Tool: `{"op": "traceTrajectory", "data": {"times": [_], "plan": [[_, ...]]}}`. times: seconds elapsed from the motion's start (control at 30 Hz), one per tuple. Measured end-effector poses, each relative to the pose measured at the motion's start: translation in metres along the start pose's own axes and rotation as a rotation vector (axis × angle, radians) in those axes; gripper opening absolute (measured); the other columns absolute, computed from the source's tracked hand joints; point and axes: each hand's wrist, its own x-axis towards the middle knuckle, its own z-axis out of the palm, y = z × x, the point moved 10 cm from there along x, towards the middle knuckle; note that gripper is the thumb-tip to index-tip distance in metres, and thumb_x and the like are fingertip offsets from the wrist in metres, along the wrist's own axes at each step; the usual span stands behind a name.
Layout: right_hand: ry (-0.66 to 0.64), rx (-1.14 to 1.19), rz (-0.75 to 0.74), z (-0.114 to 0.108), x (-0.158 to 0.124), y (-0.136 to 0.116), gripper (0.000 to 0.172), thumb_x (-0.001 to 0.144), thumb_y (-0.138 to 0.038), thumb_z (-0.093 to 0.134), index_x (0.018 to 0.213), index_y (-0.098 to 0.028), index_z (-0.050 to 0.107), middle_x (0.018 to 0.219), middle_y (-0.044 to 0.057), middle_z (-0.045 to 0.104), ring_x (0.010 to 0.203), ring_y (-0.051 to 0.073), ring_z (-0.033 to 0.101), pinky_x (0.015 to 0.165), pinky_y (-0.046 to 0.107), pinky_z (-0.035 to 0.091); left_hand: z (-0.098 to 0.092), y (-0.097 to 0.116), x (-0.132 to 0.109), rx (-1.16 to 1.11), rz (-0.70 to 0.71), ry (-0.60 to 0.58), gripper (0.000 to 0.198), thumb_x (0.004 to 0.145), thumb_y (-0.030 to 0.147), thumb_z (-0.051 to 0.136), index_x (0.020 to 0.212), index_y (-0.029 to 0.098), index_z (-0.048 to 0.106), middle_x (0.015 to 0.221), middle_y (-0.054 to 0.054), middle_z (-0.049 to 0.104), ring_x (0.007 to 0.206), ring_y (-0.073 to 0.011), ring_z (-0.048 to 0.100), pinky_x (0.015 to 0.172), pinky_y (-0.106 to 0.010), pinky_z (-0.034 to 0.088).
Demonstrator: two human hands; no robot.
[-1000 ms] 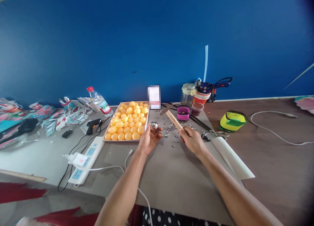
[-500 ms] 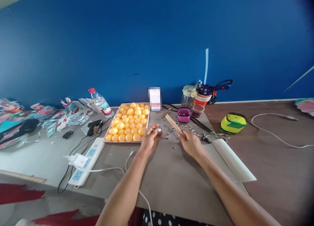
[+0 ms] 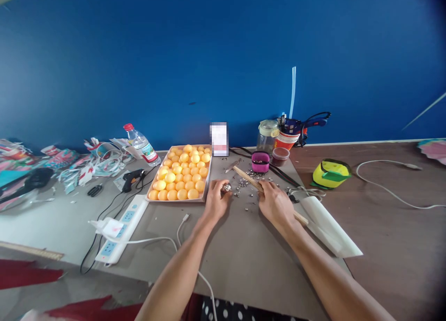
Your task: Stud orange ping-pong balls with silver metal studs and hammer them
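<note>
My left hand (image 3: 216,201) is closed round a small ball covered in shiny silver studs (image 3: 226,188), close above the table. My right hand (image 3: 275,202) grips the wooden handle of a hammer (image 3: 248,177); its head (image 3: 232,166) points away to the left, low over the table, and the handle's end shows past my wrist. Between and beyond my hands lie scattered small silver metal pieces (image 3: 243,183). A purple container (image 3: 260,163) with more small pieces inside stands behind them. To the left is a shallow box (image 3: 207,184) of orange balls (image 3: 182,194).
A power strip (image 3: 121,229) with a white cable lies at front left, near a glue gun (image 3: 131,179) and a water bottle (image 3: 142,147). At back right stand a clear jar (image 3: 267,137) and a tool cup (image 3: 287,140). A white sheet (image 3: 331,226) and yellow container (image 3: 331,173) are right.
The hammer has come down and its head has shifted slightly left, with the handle's rear end now visible. My left hand, still round the studded ball, has rotated and lowered a little.
</note>
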Motion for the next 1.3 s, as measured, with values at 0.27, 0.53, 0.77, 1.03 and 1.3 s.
{"op": "traceTrajectory", "data": {"times": [0.27, 0.53, 0.77, 1.03, 1.3], "plan": [[0.011, -0.077, 0.013, 0.006, 0.005, 0.008, 0.033, 0.083, -0.018, 0.042, 0.115, -0.017, 0.051, 0.104, 0.011, 0.061, 0.089, 0.021, 0.059, 0.077, 0.030, 0.036, 0.000, -0.008, 0.000, 0.016, -0.035, 0.000, 0.031, 0.067, 0.011, 0.063, 0.095, 0.024, 0.062, 0.091, -0.004, 0.061, 0.088, -0.0206, 0.054, 0.086, -0.036, 0.040], [0.020, -0.109, 0.014, 0.014, 0.008, 0.010, 0.033, 0.083, -0.018, 0.042, 0.115, -0.017, 0.051, 0.102, 0.011, 0.061, 0.089, 0.022, 0.058, 0.077, 0.032, 0.036, -0.002, -0.013, -0.002, 0.072, -0.017, 0.032, 0.048, 0.069, 0.007, 0.056, 0.114, 0.023, 0.052, 0.108, -0.008, 0.056, 0.101, -0.0227, 0.052, 0.094, -0.039, 0.037], [0.029, -0.121, -0.004, 0.015, 0.007, 0.006, 0.035, 0.081, -0.016, 0.041, 0.115, -0.016, 0.050, 0.103, 0.012, 0.061, 0.096, 0.023, 0.054, 0.081, 0.032, 0.034, 0.001, -0.015, -0.001, 0.019, -0.020, -0.004, 0.053, 0.066, 0.001, 0.052, 0.115, 0.022, 0.052, 0.116, -0.009, 0.052, 0.103, -0.0218, 0.052, 0.096, -0.039, 0.037], [0.040, -0.125, -0.024, 0.014, 0.007, 0.002, 0.031, 0.084, -0.018, 0.039, 0.111, -0.017, 0.053, 0.102, 0.012, 0.058, 0.095, 0.024, 0.052, 0.081, 0.034, 0.033, 0.001, -0.010, 0.000, 0.116, 0.007, -0.035, 0.048, 0.068, 0.004, 0.054, 0.112, 0.026, 0.056, 0.110, -0.008, 0.053, 0.102, -0.0226, 0.052, 0.094, -0.039, 0.038], [0.042, -0.143, -0.066, 0.011, 0.003, -0.010, 0.029, 0.085, -0.023, 0.041, 0.110, -0.017, 0.054, 0.105, 0.013, 0.055, 0.100, 0.027, 0.048, 0.083, 0.037, 0.031, 0.001, -0.018, -0.001, 0.015, -0.056, -0.021, 0.045, 0.070, 0.009, 0.058, 0.112, 0.024, 0.055, 0.107, -0.008, 0.059, 0.101, -0.0240, 0.053, 0.096, -0.042, 0.037]]}}
